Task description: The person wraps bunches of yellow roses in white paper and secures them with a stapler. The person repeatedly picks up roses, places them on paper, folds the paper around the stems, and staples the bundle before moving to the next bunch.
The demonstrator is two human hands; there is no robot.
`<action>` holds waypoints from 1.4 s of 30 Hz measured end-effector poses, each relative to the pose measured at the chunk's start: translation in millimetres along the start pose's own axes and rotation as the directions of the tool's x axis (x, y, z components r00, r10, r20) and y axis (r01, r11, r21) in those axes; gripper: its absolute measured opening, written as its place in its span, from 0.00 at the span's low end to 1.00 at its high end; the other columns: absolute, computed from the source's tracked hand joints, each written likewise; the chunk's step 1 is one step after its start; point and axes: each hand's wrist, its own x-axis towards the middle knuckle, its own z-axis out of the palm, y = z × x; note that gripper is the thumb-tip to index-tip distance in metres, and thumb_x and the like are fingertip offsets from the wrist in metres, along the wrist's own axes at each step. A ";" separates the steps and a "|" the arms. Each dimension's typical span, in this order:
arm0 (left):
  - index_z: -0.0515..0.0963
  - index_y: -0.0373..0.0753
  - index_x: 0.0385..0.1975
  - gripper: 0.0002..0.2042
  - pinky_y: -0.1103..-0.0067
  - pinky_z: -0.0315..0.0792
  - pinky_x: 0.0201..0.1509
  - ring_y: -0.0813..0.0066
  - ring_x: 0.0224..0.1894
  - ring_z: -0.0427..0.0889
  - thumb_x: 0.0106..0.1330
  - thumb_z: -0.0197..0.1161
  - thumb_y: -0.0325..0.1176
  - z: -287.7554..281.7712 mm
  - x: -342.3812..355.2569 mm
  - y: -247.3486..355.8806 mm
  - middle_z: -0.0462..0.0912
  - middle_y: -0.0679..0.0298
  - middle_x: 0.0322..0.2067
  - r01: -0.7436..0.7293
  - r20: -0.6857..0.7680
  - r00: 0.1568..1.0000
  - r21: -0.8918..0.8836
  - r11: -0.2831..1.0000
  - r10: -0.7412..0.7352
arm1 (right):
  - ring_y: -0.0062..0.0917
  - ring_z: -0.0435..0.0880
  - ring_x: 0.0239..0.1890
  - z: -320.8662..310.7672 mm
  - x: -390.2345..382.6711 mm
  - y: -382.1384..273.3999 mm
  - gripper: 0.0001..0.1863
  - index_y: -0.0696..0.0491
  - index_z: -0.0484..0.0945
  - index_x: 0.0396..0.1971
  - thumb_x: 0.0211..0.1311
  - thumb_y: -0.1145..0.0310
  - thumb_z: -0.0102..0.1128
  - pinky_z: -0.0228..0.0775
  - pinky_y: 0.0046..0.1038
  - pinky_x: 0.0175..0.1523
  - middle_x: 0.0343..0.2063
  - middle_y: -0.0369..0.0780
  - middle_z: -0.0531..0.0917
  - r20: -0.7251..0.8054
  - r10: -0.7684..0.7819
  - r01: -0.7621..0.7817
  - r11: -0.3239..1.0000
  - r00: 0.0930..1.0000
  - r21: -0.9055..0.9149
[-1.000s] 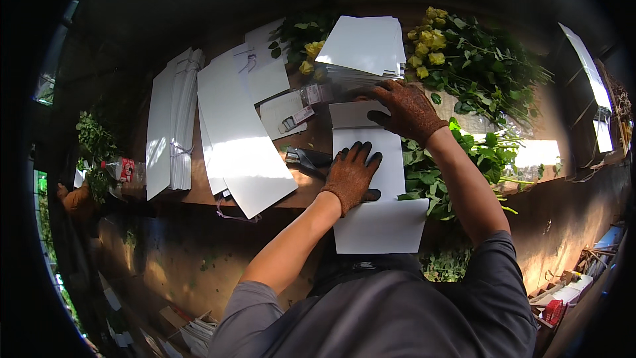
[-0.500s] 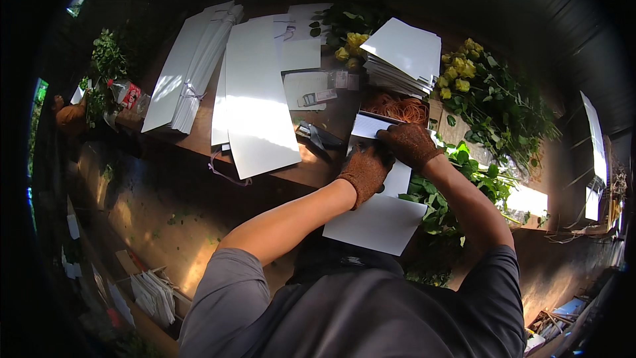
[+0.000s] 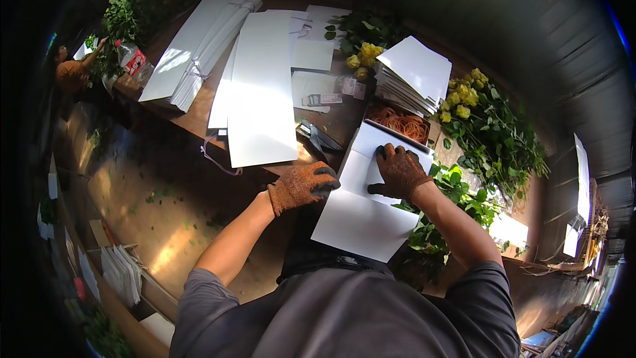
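A white cardboard sheet (image 3: 364,221) with a crosswise fold and a finely ribbed upper part lies in front of me, its near flap reaching past the table edge. Both my hands wear rusty-brown gloves with dark fingers. At the sheet's left edge, my left hand (image 3: 301,186) has its fingers closed on the border near the fold. My right hand (image 3: 401,172) rests on the sheet's right side, fingers spread, holding nothing. Beyond it, orange-brown rubber bands (image 3: 399,123) fill a box. Left of the sheet lies a black-handled tool (image 3: 318,138), partly hidden.
Large white sheets (image 3: 264,93) and a tied bundle of card (image 3: 199,53) lie left on the table. Smaller white sheets (image 3: 414,66) are stacked behind the box. Yellow roses (image 3: 464,96) and leafy stems (image 3: 507,132) lie right. A person (image 3: 71,74) is at far left.
My hands have moved apart from the sheet's upper middle. The left went to its left edge; the right spread out and came slightly nearer. The whole view has shifted a little.
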 end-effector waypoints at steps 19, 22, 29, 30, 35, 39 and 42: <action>0.68 0.38 0.65 0.32 0.64 0.76 0.51 0.48 0.47 0.83 0.61 0.68 0.42 53.5 76.7 2.7 0.83 0.44 0.43 0.481 -0.178 0.793 -0.404 0.778 -0.582 | 0.40 0.83 0.48 -59.9 35.5 82.6 0.26 0.56 0.77 0.54 0.70 0.50 0.52 0.74 0.37 0.53 0.47 0.49 0.83 0.355 -0.090 -0.134 0.819 0.930 0.558; 0.68 0.33 0.63 0.30 0.66 0.75 0.51 0.51 0.45 0.83 0.64 0.67 0.39 67.8 76.8 -0.6 0.83 0.43 0.43 0.442 -0.183 0.811 -0.431 0.787 -0.556 | 0.43 0.84 0.44 -17.4 41.2 87.0 0.19 0.55 0.80 0.47 0.62 0.59 0.60 0.75 0.40 0.49 0.39 0.50 0.85 0.119 -0.042 -0.014 0.899 0.992 0.438; 0.64 0.31 0.66 0.30 0.80 0.75 0.43 0.81 0.36 0.77 0.65 0.65 0.29 61.3 68.7 -29.0 0.83 0.62 0.38 0.400 0.099 0.858 -0.744 0.536 -0.503 | 0.46 0.84 0.40 3.1 48.6 49.9 0.18 0.53 0.77 0.44 0.55 0.64 0.68 0.74 0.46 0.46 0.36 0.50 0.83 -0.154 0.198 -0.156 0.956 0.968 0.250; 0.65 0.33 0.66 0.30 0.76 0.75 0.46 0.71 0.38 0.80 0.65 0.66 0.33 62.4 67.1 -37.9 0.83 0.56 0.38 0.366 0.090 0.887 -0.735 0.571 -0.454 | 0.45 0.84 0.41 0.4 49.4 44.3 0.20 0.53 0.76 0.46 0.55 0.64 0.68 0.74 0.46 0.47 0.36 0.49 0.83 -0.266 0.234 -0.188 0.964 0.935 0.188; 0.64 0.40 0.68 0.37 0.66 0.70 0.60 0.51 0.56 0.77 0.61 0.68 0.49 22.6 65.6 -109.9 0.78 0.45 0.54 0.368 0.256 0.923 -0.361 0.857 -0.289 | 0.42 0.82 0.45 -7.0 46.9 20.9 0.23 0.46 0.72 0.55 0.58 0.67 0.64 0.73 0.43 0.48 0.40 0.45 0.82 -0.226 0.437 -0.424 0.900 0.871 0.103; 0.64 0.44 0.68 0.42 0.57 0.52 0.73 0.50 0.71 0.60 0.55 0.68 0.57 -14.5 46.7 -186.4 0.67 0.51 0.66 0.047 0.360 0.913 0.370 0.928 -0.190 | 0.41 0.81 0.44 7.2 47.4 -9.7 0.24 0.45 0.73 0.58 0.61 0.71 0.58 0.74 0.43 0.48 0.41 0.44 0.81 -0.167 0.599 -0.567 0.798 0.783 0.204; 0.63 0.44 0.68 0.44 0.56 0.48 0.75 0.49 0.72 0.56 0.54 0.66 0.61 -10.3 31.5 -237.0 0.65 0.53 0.67 -0.068 0.493 0.864 0.323 0.944 -0.106 | 0.43 0.77 0.49 16.5 51.4 -31.4 0.27 0.46 0.72 0.61 0.59 0.74 0.55 0.71 0.44 0.54 0.45 0.47 0.77 -0.238 0.669 -0.621 0.743 0.704 0.251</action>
